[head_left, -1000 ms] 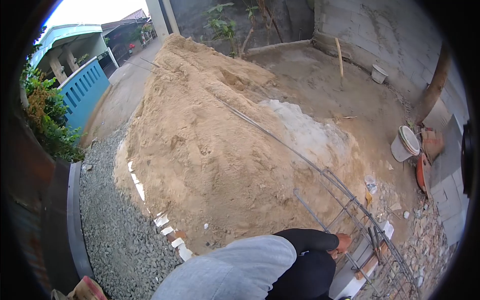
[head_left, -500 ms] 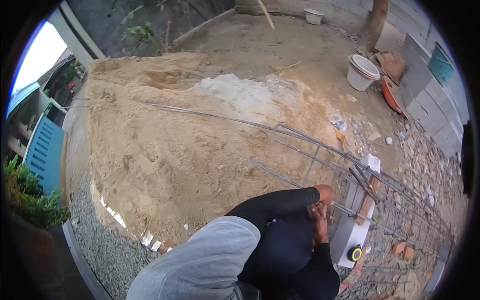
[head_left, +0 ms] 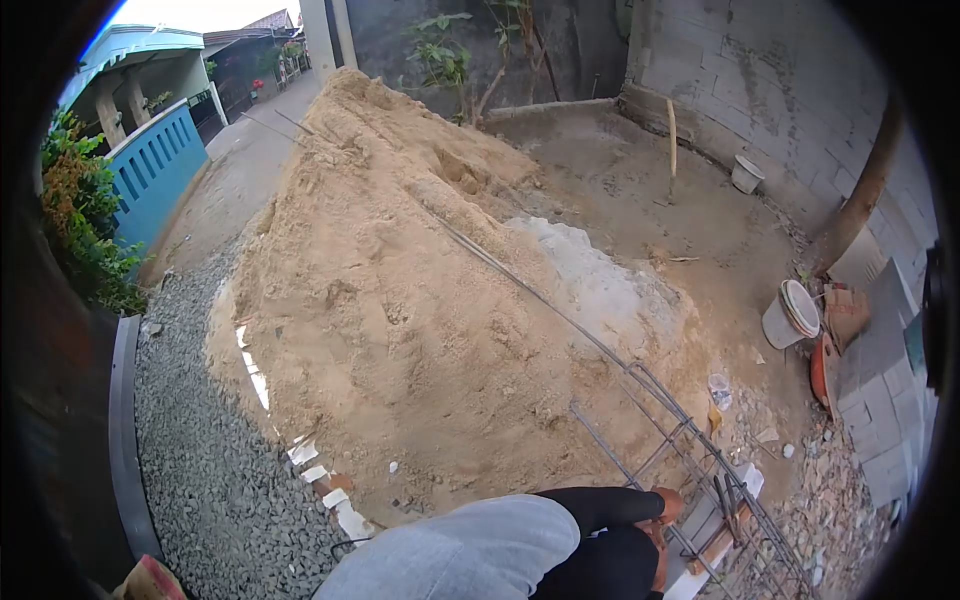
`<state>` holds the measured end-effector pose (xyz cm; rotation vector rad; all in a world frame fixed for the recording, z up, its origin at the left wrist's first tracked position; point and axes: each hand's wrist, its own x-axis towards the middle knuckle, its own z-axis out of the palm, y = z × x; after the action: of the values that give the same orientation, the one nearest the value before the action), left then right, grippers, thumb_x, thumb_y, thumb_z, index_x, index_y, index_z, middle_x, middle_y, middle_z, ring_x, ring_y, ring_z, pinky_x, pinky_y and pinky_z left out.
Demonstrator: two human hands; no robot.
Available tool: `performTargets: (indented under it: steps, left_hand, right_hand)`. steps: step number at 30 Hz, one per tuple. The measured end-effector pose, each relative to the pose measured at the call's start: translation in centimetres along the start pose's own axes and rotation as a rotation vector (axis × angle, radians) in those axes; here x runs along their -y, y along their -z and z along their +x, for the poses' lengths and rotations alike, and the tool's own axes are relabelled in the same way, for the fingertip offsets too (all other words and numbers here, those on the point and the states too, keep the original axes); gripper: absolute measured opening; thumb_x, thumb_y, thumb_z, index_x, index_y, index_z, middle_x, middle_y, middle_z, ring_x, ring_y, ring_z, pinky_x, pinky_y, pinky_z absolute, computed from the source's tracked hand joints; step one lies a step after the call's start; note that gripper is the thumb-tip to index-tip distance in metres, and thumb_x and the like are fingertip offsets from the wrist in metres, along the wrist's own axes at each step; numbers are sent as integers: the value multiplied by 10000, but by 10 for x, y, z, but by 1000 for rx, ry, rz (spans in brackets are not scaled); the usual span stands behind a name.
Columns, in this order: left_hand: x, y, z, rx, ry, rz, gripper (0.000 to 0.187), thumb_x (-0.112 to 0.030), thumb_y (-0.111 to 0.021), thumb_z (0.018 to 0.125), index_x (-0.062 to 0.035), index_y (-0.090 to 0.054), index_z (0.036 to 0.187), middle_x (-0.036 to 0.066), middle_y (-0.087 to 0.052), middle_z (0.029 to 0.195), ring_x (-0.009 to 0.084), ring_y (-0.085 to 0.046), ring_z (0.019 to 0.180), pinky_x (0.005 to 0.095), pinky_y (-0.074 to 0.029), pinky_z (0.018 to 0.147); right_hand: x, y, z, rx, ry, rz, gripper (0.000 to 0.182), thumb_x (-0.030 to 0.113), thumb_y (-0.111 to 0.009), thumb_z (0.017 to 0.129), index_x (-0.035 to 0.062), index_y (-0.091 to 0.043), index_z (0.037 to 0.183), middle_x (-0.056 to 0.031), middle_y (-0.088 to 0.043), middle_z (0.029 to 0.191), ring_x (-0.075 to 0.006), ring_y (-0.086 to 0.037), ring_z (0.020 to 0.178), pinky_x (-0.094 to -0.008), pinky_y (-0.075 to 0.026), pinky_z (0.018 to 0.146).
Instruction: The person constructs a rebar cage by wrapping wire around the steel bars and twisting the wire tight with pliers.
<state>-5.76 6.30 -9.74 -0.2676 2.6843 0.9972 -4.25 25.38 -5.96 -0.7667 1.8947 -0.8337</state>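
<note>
My left hand [head_left: 668, 504], at the end of a black sleeve, is closed at a thin steel reinforcing bar [head_left: 603, 440]. Just below it, close against the bar, is my right hand [head_left: 658, 552]; its fingers are bent and small in view, and what they hold is hidden. The bar is part of a long rebar cage [head_left: 690, 425] with bent stirrups. The cage rests over a pale block [head_left: 748, 482] and a brown piece of wood or brick [head_left: 712, 552]. A dark two-handled tool [head_left: 727, 497], resembling pincers, lies by the cage.
A large sand pile [head_left: 400, 320] with a grey powder patch [head_left: 585, 270] rises ahead. Long bars run over it. Gravel [head_left: 220, 470] lies at left. White buckets [head_left: 790, 315], a red-orange pan [head_left: 822, 370] and stacked grey blocks [head_left: 880, 410] stand at right, near rubble [head_left: 830, 500].
My view has tilted up and swung left, so the hands and cage sit lower in the picture. Both hands stay together at the bar.
</note>
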Motion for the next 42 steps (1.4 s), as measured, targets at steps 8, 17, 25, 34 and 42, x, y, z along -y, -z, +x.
performTargets:
  steps: [8, 17, 25, 34, 42]
  left_hand:
    - [-2, -2, -11, -122, -21, -71, 190, -112, -774, 737, -18, -781, 902, 204, -756, 949, 370, -748, 936, 488, -575, 744]
    - [4, -4, -28, -344, -209, -194, 193, -256, -657, 879, -98, -739, 954, 153, -755, 970, 380, -722, 921, 507, -556, 783]
    - [16, -31, -6, -255, -189, -195, 258, -307, -626, 949, -72, -729, 924, 155, -718, 824, 393, -709, 798, 527, -532, 734]
    - [49, -106, 38, -238, -283, -678, 568, -367, -681, 982, -182, -436, 1461, 106, -408, 1364, 343, -443, 1240, 572, -431, 975]
    - [31, -159, 55, -359, -1052, -1787, 815, -398, -628, 1022, -251, -158, 1671, 74, -20, 1740, 329, -108, 1588, 626, -262, 1212]
  right_hand:
    - [83, 55, 13, -311, -198, -180, 344, 257, -585, 975, -51, -736, 1011, -96, -734, 776, -240, -702, 597, -372, -551, 556]
    - [40, 104, 159, -44, -211, -739, 461, 381, -624, 950, -63, -743, 977, -176, -736, 809, -245, -724, 609, -389, -575, 525]
    - [66, 77, 184, 168, -641, -447, 352, 378, -709, 875, 69, -714, 705, -163, -703, 728, -206, -593, 526, -377, -494, 509]
    - [31, 96, 208, 311, -456, -935, 353, 394, -784, 740, 47, -730, 711, -137, -713, 705, -205, -648, 580, -392, -524, 573]
    - [9, 98, 220, 316, -330, -1104, 414, 412, -827, 650, 16, -748, 744, -120, -732, 718, -196, -702, 641, -402, -556, 633]
